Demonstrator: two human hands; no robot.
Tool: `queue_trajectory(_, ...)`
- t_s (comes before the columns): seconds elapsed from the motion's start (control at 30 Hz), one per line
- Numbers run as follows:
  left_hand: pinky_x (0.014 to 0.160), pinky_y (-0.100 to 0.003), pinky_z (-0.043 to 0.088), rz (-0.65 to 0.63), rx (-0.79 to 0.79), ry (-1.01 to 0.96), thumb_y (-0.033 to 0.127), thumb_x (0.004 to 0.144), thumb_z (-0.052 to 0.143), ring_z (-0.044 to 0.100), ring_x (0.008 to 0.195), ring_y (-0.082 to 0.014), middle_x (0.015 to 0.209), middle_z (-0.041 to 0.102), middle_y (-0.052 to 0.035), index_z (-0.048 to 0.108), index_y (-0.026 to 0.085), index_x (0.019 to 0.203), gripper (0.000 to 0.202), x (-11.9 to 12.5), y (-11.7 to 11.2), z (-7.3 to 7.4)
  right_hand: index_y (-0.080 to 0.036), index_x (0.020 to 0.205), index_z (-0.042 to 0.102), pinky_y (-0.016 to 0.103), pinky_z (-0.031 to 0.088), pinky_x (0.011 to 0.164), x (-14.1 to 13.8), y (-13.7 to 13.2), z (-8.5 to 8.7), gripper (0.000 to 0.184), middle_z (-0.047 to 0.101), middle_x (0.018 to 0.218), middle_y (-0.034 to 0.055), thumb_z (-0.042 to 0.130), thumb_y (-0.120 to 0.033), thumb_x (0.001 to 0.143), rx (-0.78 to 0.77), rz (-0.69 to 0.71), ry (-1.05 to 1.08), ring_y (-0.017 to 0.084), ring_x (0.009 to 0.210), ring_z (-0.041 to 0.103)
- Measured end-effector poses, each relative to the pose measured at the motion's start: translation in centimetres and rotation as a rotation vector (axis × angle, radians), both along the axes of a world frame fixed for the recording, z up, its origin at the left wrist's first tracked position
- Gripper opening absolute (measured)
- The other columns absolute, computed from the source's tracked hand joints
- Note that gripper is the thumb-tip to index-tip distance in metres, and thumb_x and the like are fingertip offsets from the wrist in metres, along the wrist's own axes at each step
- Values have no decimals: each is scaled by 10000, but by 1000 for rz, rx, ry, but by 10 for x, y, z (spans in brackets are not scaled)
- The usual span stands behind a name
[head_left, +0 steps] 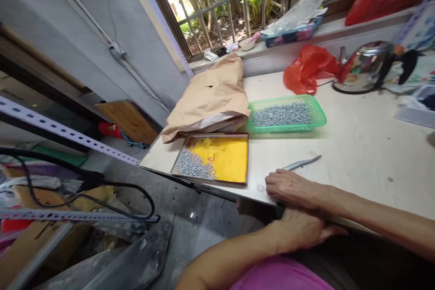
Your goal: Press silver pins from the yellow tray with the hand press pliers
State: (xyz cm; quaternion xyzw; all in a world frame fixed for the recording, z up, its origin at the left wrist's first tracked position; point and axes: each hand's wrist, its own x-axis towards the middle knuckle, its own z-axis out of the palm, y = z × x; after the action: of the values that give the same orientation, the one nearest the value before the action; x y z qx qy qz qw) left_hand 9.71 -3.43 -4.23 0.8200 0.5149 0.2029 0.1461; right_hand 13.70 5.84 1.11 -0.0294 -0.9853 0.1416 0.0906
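Observation:
My right hand (290,188) rests on the table's near edge with its fingers bent down and pressed together. Whatever may be under those fingers is hidden. Just beyond its knuckles lies a slim grey pointed tool (302,163), and a small clear ring-like piece (260,188) is to its left. My left hand (304,226) is lower, at the table edge under my right wrist. One of its digits points right, while the other fingers are hidden. Farther left, a shallow tray (247,163) with a yellow bottom holds many small silver screws (193,165).
Behind the tray sits a large brown paper bag (217,90). A green plastic basket (319,115) of silver screws stands beside it. Toward the back right are a red plastic bag (309,70), a steel kettle (363,68) and a grey bin (416,115). The table's left edge drops to the floor.

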Motion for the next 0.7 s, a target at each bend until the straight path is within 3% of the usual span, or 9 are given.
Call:
queue_trajectory(0.07, 1064, -408, 392, -19, 72, 38, 582, 910, 410, 453, 1287, -301, 1350, 547, -132, 376, 142, 1430, 682, 0, 3, -1, -219, 852, 613, 269, 447, 675, -6, 3, 8, 197, 602, 782, 39, 430, -175, 910, -104, 16, 122, 159, 717, 547)
queue_trajectory(0.17, 1042, -378, 412, -52, 201, 81, 579, 913, 408, 483, 1243, -268, 1292, 585, -120, 507, 155, 1315, 592, -2, 9, 4, -215, 950, 591, 266, 477, 689, -14, 22, 40, 180, 639, 845, 38, 412, -193, 943, -195, -122, 461, 150, 768, 596)
queue_trajectory(0.27, 947, -357, 463, -61, 273, 102, 445, 933, 466, 556, 1107, -231, 1139, 645, -96, 629, 179, 1119, 364, -25, 15, 19, -224, 955, 602, 296, 483, 693, -15, 70, 72, 108, 657, 843, 42, 510, -262, 912, -36, -400, 735, 171, 760, 607)
queue_trajectory(0.33, 849, -316, 485, 90, 270, 124, 285, 928, 491, 584, 965, -193, 986, 663, -81, 674, 184, 949, 211, -64, 18, 35, -228, 979, 616, 337, 481, 736, -11, 114, 77, 176, 655, 880, 71, 484, -326, 915, 65, -596, 697, 201, 798, 606)
queue_trajectory(0.4, 753, -303, 479, 411, 207, 184, 199, 912, 499, 569, 852, -182, 870, 648, -70, 681, 193, 858, 190, -119, 19, 55, -192, 1002, 626, 362, 488, 721, -4, 155, 68, 274, 631, 892, 91, 449, -376, 901, 110, -680, 568, 202, 725, 597)
queue_trajectory(0.5, 796, -352, 455, 925, 104, 340, 255, 917, 504, 542, 916, -230, 919, 639, -102, 690, 169, 853, 216, -215, 18, 83, -209, 1260, 514, 420, 489, 694, 11, 187, 40, 464, 578, 1072, 130, 382, -465, 896, 129, -722, 320, 219, 696, 582)
queue_trajectory(0.6, 795, -378, 445, 1195, -89, 470, 292, 919, 476, 525, 1006, -283, 1006, 635, -152, 699, 140, 880, 273, -289, 18, 96, -266, 1319, 467, 418, 473, 718, 27, 171, 18, 467, 570, 1100, 141, 357, -484, 921, 75, -658, 312, 249, 765, 588)
queue_trajectory(0.7, 795, -383, 441, 1275, -235, 511, 344, 887, 522, 509, 1083, -324, 1077, 634, -192, 700, 116, 900, 290, -323, 21, 93, -280, 1251, 543, 412, 478, 731, 46, 126, 4, 392, 596, 1031, 135, 396, -448, 929, -13, -583, 292, 269, 788, 611)
